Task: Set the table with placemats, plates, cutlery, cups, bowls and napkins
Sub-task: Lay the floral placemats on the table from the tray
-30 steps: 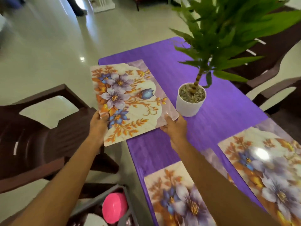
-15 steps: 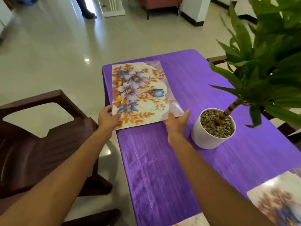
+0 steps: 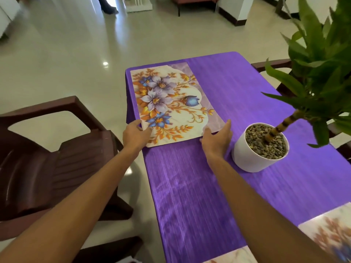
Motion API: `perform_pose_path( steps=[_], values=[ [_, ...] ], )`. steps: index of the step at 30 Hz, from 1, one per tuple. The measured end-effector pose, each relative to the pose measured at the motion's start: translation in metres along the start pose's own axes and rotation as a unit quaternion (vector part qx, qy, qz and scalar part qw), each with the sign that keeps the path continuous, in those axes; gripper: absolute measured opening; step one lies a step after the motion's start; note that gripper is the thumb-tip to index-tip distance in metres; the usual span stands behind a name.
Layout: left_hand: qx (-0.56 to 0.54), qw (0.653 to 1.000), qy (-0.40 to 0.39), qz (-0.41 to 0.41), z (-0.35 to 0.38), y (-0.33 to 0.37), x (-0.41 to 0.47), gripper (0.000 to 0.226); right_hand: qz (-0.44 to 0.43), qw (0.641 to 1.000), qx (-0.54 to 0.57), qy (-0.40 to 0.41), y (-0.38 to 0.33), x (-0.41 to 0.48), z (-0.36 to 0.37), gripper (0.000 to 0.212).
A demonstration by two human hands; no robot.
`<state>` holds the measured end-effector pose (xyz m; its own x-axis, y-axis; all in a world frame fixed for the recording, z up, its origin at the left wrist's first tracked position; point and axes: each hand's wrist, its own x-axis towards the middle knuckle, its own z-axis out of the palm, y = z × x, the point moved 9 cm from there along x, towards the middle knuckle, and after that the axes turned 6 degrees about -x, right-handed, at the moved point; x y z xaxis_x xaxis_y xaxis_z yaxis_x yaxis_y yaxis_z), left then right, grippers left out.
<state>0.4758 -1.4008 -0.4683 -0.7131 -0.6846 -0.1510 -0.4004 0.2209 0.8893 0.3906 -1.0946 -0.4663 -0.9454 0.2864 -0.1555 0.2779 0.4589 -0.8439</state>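
Observation:
A floral placemat (image 3: 176, 105) lies flat on the far left corner of the purple tablecloth (image 3: 199, 186). My left hand (image 3: 133, 134) is at the mat's near left corner, thumb on top and fingers curled at its edge, pinching it. At the near right corner, my right hand (image 3: 216, 138) touches the mat's edge with straight fingers. Parts of two more floral placemats show, one at the lower right (image 3: 332, 234) and one at the bottom edge (image 3: 233, 257).
A white pot (image 3: 252, 158) filled with pebbles holds a green plant (image 3: 321, 69), just right of my right hand. A dark brown plastic chair (image 3: 47, 158) stands left of the table. Another chair (image 3: 269, 65) is on the far right side.
The placemat has gone from being held above the table's left edge to lying flat on the far left corner. My right hand's fingers have straightened along its near right corner.

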Motion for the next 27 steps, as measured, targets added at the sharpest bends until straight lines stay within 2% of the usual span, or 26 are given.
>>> perform_pose_path(
  steps=[3, 5, 8, 10, 13, 15, 22, 27],
  values=[
    [0.143, 0.986, 0.035, 0.079, -0.013, 0.011, -0.003, 0.039, -0.051, 0.998, -0.036, 0.017, -0.009, -0.018, -0.007, 0.076],
    [0.208, 0.966, 0.038, 0.15, -0.011, 0.016, -0.01, 0.05, -0.14, 0.983, -0.111, 0.045, -0.022, -0.034, -0.012, 0.068],
    [0.258, 0.931, 0.002, 0.258, 0.009, 0.029, -0.027, 0.059, -0.273, 0.928, -0.248, 0.045, -0.035, -0.044, 0.001, 0.056],
    [0.281, 0.914, -0.031, 0.292, 0.028, 0.033, -0.038, 0.067, -0.305, 0.896, -0.321, 0.019, -0.031, -0.037, 0.015, 0.059],
    [0.343, 0.889, -0.087, 0.292, 0.062, 0.02, -0.052, 0.078, -0.317, 0.863, -0.392, -0.043, -0.016, -0.025, 0.035, 0.07],
    [0.363, 0.884, -0.093, 0.279, 0.073, 0.009, -0.056, 0.082, -0.308, 0.845, -0.429, -0.08, -0.006, -0.021, 0.045, 0.074],
    [0.365, 0.891, -0.075, 0.26, 0.07, 0.008, -0.054, 0.086, -0.297, 0.839, -0.448, -0.08, -0.003, -0.023, 0.047, 0.078],
    [0.35, 0.898, -0.067, 0.258, 0.067, 0.01, -0.054, 0.081, -0.303, 0.839, -0.442, -0.098, -0.004, -0.028, 0.046, 0.077]
  ],
)
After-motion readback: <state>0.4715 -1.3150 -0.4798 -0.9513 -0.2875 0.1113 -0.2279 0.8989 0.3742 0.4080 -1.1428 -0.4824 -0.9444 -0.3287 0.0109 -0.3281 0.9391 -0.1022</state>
